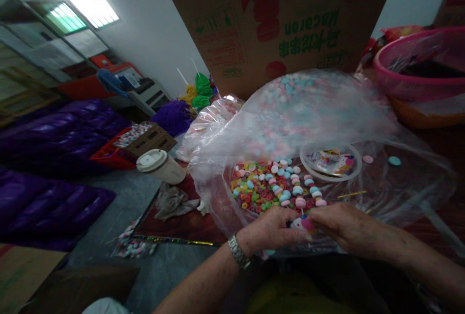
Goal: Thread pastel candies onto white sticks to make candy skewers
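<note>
My left hand, with a metal watch on its wrist, has its fingers closed on a small pink and white printed label. My right hand grips the label's other side, its fingertips next to my left ones. A short white stick shows just above the label. Right behind my hands, several candy strings of pink, blue and white pieces lie on a heap of small ring candies. A round clear tub with printed labels inside stands behind my right hand.
A big clear bag of pastel candies lies behind the strings, before a cardboard box. A lidded cup stands left, a pink basket right. Loose candies lie near the tub.
</note>
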A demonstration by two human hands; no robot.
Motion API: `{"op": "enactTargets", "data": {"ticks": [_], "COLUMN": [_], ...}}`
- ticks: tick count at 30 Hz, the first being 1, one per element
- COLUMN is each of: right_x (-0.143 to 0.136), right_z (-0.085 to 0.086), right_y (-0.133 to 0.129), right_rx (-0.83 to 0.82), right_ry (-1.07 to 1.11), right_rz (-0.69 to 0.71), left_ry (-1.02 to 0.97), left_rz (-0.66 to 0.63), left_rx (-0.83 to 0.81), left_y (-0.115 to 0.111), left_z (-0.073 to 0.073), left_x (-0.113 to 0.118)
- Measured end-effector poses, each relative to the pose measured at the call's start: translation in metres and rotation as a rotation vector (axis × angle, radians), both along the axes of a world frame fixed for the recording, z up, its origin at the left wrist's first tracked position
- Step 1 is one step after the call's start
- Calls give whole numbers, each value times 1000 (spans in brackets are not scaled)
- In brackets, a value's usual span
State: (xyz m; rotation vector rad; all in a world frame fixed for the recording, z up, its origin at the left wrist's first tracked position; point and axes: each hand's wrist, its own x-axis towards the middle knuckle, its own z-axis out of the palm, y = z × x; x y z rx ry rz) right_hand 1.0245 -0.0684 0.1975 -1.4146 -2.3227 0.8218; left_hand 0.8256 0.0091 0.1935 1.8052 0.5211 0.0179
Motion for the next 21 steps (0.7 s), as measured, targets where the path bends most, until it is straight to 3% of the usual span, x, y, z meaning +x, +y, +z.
{"op": "enactTargets", "data": {"ticks": [4, 9, 12, 15, 18, 21], "right_x": [-8, 3, 0, -5, -1, 9], "right_z": [-3, 5, 7, 3, -3, -4], "right_y": [6, 12, 15, 18, 23, 26], "right_rx": [4, 38, 67, 76, -1, -154], "right_ry": [106, 171, 118, 126, 210, 337], "right_rz": [-55, -130, -83, -129, -114, -109], "left_ry": [-4, -36, -34, -17, 2, 7], "left_rz": [91, 189, 268, 370, 345, 213], "left_rx": [67, 201, 202, 145, 79, -59], "left_y": [-3, -1, -3, -7, -6, 0], "left_z": [-2, -1, -10, -18, -11, 7], "left_x": [7, 10, 15, 20, 15, 0]}}
